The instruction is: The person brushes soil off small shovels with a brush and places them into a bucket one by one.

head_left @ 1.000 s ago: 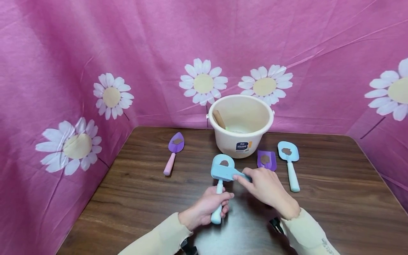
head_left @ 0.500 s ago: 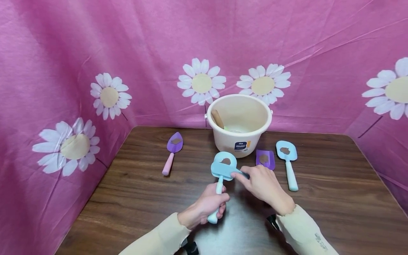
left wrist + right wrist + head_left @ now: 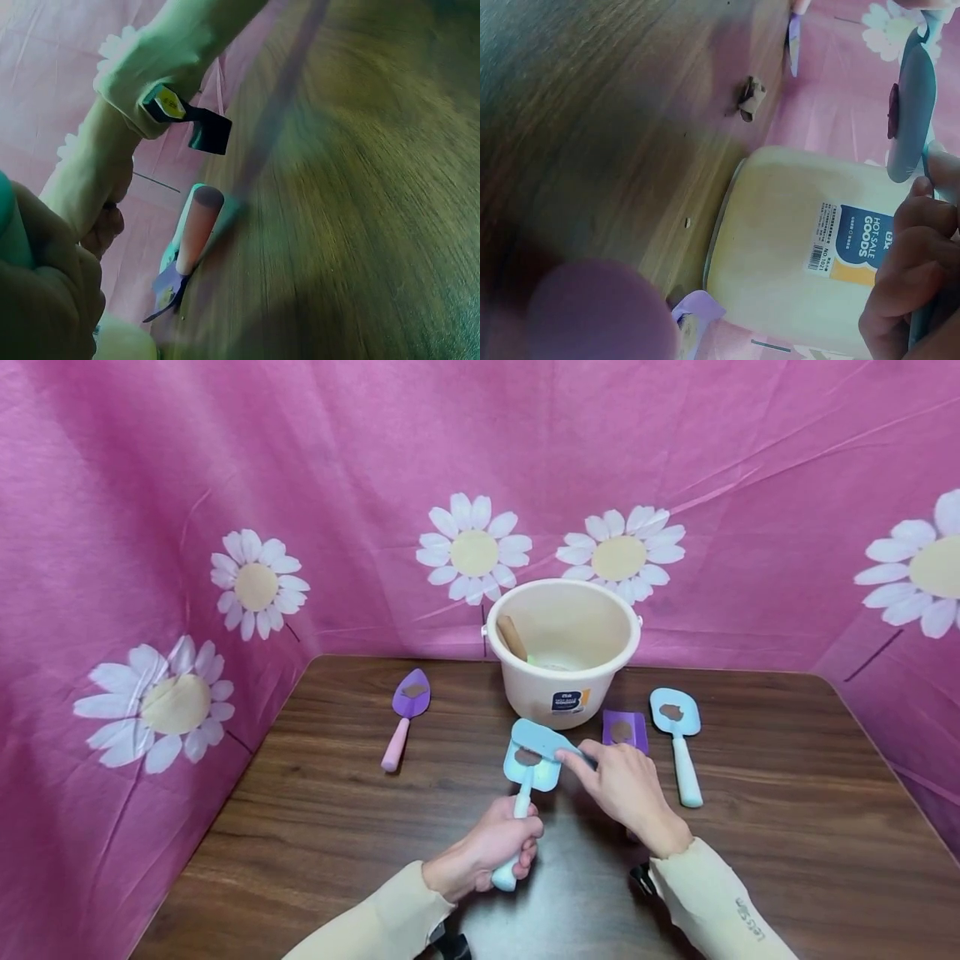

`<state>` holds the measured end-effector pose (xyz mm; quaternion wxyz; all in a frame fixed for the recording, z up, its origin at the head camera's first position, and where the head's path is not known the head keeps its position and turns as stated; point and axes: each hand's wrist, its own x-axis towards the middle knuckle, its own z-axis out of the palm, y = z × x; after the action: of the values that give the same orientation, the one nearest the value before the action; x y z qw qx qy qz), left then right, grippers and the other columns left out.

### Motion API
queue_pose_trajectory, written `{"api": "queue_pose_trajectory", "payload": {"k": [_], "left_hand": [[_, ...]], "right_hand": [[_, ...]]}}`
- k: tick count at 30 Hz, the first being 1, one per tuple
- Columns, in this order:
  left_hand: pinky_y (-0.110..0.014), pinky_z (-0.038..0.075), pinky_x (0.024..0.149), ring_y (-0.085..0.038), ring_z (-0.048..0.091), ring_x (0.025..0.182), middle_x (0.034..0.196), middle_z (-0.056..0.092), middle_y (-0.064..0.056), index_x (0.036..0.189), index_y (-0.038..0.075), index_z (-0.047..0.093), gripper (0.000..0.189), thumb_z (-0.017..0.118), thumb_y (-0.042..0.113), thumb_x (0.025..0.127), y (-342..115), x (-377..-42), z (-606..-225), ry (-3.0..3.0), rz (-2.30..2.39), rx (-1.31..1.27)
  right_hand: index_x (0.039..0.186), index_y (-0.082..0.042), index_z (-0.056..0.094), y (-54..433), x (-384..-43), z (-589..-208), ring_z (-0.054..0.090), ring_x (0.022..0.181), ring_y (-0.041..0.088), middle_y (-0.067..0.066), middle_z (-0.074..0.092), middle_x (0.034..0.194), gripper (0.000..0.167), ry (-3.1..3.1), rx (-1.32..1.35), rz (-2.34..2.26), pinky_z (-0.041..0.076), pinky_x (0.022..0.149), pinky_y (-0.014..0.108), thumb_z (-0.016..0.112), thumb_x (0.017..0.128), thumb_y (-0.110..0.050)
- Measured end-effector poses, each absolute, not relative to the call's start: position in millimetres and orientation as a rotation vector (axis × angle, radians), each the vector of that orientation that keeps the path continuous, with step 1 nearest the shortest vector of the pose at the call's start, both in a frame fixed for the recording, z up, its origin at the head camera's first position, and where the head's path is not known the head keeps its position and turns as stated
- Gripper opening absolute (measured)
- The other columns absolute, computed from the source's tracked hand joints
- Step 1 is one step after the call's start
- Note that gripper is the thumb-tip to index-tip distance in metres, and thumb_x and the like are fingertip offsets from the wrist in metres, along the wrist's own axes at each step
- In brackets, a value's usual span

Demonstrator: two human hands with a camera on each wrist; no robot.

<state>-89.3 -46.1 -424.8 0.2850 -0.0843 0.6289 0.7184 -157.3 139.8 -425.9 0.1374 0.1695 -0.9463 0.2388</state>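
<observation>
My left hand (image 3: 506, 843) grips the pale mint handle of a light blue garden shovel (image 3: 543, 777) in the head view. Its blade, marked by a ragged brown patch (image 3: 527, 757), points away, in front of the bucket. With thumb and fingers, my right hand (image 3: 630, 789) holds the grey-blue handle of a flat, broad-headed blue tool (image 3: 536, 737), whose exact kind I cannot tell. That head lies across the far part of the shovel blade, overlapping it. In the left wrist view, curled left fingers (image 3: 56, 277) wrap the mint handle.
A cream bucket (image 3: 528, 693) stands behind, with a brown handle (image 3: 512, 637) inside. Left lies a purple trowel (image 3: 412, 692); right are a purple shovel (image 3: 636, 727), partly hidden, and another light blue shovel (image 3: 684, 768). A brown scrap (image 3: 751, 97) sits on the table (image 3: 337, 860).
The flat blue head has slid from the lower part of the shovel blade to its far end, baring the part near the handle. My left hand keeps its grip; the shovel has tilted slightly.
</observation>
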Motion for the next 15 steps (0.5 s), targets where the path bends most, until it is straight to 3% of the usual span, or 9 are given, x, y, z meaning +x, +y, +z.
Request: {"api": "queue_pose_trajectory", "payload": {"k": [9,15], "left_hand": [[-0.014,0.025,0.032,-0.004,0.034,0.039,0.052,0.036,0.004,0.083,0.016,0.038,0.022,0.048,-0.003,0.076,-45,-91,-428,1.612,1.972,-0.246],[-0.015,0.027,0.033,-0.005,0.035,0.039,0.052,0.037,0.004,0.083,0.016,0.038,0.022,0.047,-0.002,0.076,-47,-94,-429,1.663,1.966,-0.265]], "right_hand": [[0.069,-0.022,0.056,144,-158,-427,0.033,0.05,0.009,-0.012,0.026,0.052,0.033,-2.72,0.474,0.857,0.029,0.045,0.022,0.06,0.091,-0.047],[0.06,-0.027,0.046,144,-151,-417,0.028,0.048,0.004,-0.015,0.022,0.052,0.038,-2.706,0.76,0.678,0.025,0.043,0.019,0.065,0.087,-0.047]]}}
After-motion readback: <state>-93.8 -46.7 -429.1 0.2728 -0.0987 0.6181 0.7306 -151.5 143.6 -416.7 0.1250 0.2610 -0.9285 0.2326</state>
